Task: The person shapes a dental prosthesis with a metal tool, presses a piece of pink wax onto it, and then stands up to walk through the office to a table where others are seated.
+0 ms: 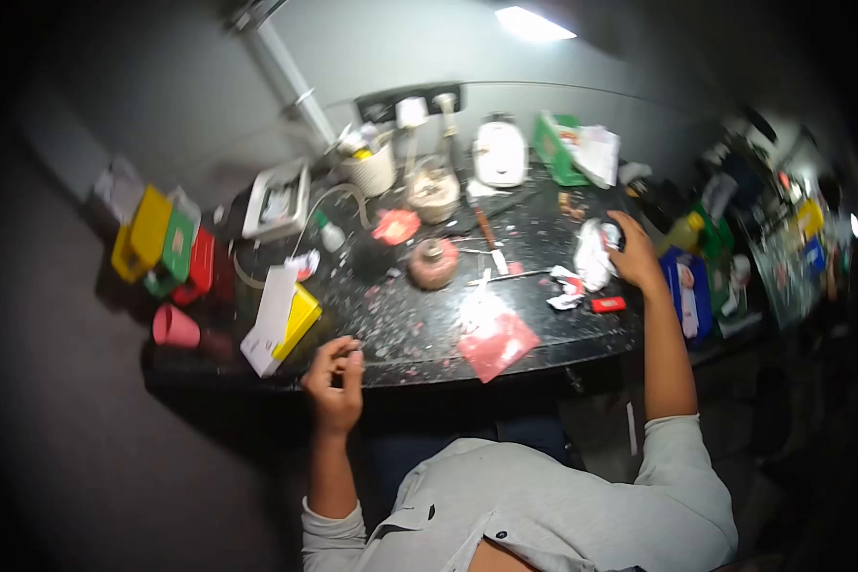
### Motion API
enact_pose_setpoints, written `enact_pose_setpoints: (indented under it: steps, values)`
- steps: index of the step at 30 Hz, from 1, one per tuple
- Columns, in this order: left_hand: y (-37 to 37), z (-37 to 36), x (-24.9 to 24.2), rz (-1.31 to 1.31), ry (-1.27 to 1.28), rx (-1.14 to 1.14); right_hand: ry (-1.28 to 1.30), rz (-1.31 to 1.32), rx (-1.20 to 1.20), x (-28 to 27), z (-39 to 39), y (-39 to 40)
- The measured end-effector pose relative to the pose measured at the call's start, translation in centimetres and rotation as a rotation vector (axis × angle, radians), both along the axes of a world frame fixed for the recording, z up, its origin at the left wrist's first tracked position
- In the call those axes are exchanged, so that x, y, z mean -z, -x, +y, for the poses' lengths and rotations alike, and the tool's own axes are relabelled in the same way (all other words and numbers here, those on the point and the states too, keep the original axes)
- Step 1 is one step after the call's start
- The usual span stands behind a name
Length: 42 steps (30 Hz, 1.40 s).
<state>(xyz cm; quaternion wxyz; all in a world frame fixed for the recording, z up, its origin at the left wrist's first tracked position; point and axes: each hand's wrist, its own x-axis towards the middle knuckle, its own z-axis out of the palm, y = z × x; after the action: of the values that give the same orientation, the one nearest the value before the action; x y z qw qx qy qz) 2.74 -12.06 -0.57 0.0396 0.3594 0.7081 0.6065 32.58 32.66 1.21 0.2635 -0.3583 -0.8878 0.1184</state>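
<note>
My left hand is over the front edge of the black worktop, its fingers curled toward the thumb. Whatever small thing sits between its fingertips cannot be made out. A white-and-yellow box lies just left of it. At the right, my right hand curves around something dark beside a crumpled white cloth or plastic; blur hides what it grips. Below that hand lie a small red block and a crumpled red-and-white wrapper. A pink sheet overlaps the front edge.
Mid-table stands a round pink bottle with a metal top, near a brown-handled knife-like tool. Behind are a glass jar, a white cup of tools and a green bin. A pink cup stands left; a blue bin right.
</note>
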Motion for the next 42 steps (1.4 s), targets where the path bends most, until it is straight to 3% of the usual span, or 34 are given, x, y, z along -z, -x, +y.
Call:
enact_pose_setpoints:
  steps: [2,4,6,9,11,14,15,17,20,22,25,27,29,32,33,35,38,42]
  values:
    - [1.6,-4.1,2.5,-0.219,-0.096,-0.014,0.136,-0.091,0.120,0.8,1.4,1.5]
    - [1.7,-6.2,4.4,-0.420,-0.282,0.007,0.091,-0.148,0.231,-0.2,0.7,2.8]
    - [1.1,-6.9,5.6,-0.385,-0.316,0.042,0.078,-0.133,0.230,1.3,3.6,1.6]
    - [-0.4,-6.3,6.4,-0.398,-0.317,0.035,0.028,-0.158,0.321,-2.2,1.2,1.2]
    - [-0.7,-6.1,6.0,-0.161,-0.074,-0.031,0.036,-0.033,0.326,-4.9,-2.8,2.1]
    - [-0.9,-5.8,2.5,-0.038,0.147,0.021,0.159,0.077,0.032,-6.1,-10.4,4.6]
    - [-0.8,-5.6,1.0,-0.025,0.185,0.027,0.368,0.014,0.036,-7.2,-13.7,6.0]
    - [0.2,-4.9,-1.2,0.086,0.178,0.047,0.211,-0.188,-0.102,-6.2,-16.1,6.6]
    - [3.9,-2.5,-5.5,0.449,0.167,0.028,-0.221,0.000,-0.093,-4.2,-15.5,4.9]
    - [6.9,-0.5,-7.5,0.584,0.190,0.006,-0.124,0.162,0.036,-6.8,-16.1,2.7]
    - [11.1,3.2,-9.4,0.635,0.334,-0.020,-0.269,0.291,0.176,-8.1,-14.7,-2.5]
    - [15.2,5.0,-7.8,0.618,0.505,0.003,-0.240,0.490,0.269,-7.1,-13.5,-6.5]
    - [17.7,6.2,-5.9,0.692,0.758,0.044,-0.373,0.537,0.372,-5.1,-12.8,-11.0]
    - [17.6,7.4,-5.1,0.608,1.039,0.129,-0.349,0.618,0.588,1.3,-13.3,-17.8]
    - [17.9,7.4,-3.7,0.716,0.995,0.076,-0.286,0.642,0.659,3.6,-14.3,-19.5]
    - [18.6,7.7,-2.3,0.516,0.923,0.030,-0.195,0.610,0.750,7.4,-16.2,-21.9]
    - [18.8,7.2,-2.2,0.582,0.846,0.039,0.021,0.614,0.860,11.5,-18.2,-24.0]
    - [11.5,5.6,-7.1,0.442,0.704,-0.079,0.121,0.670,0.822,12.4,-16.5,-25.6]
